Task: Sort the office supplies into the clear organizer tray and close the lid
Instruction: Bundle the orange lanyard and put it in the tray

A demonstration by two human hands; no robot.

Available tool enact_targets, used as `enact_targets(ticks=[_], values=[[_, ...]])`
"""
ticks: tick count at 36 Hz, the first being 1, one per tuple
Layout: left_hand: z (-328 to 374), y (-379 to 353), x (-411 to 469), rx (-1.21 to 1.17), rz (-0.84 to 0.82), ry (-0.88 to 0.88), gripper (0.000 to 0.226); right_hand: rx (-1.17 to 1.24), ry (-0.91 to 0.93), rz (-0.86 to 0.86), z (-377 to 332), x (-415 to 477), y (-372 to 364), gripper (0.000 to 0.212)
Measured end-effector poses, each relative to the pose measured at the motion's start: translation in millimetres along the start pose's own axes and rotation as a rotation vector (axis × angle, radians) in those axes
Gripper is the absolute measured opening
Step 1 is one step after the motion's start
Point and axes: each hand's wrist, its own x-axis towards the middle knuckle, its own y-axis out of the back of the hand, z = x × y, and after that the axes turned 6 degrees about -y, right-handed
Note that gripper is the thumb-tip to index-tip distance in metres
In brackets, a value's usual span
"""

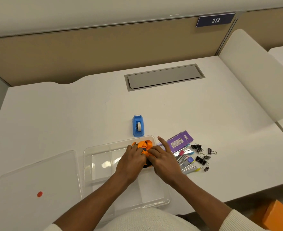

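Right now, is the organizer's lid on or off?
Off. The clear lid lies flat on the desk, left of the open organizer tray.

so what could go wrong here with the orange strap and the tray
The orange strap is bunched above the far right compartment of the organizer tray; if it springs up, the lid may not close. The right hand sits close to the staplers and could knock them.
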Motion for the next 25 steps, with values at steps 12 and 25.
enact_targets(ticks=[12, 25], values=[[-10, -5, 13, -0.036, -0.112, -0.078, 0.029, 0.095, -0.028, 0.007, 3, 2, -15, 0.032], [16, 45, 24, 0.096, 0.120, -0.078, 0.022, 0.432, -0.498, 0.331, 62, -13, 27, 0.010]])
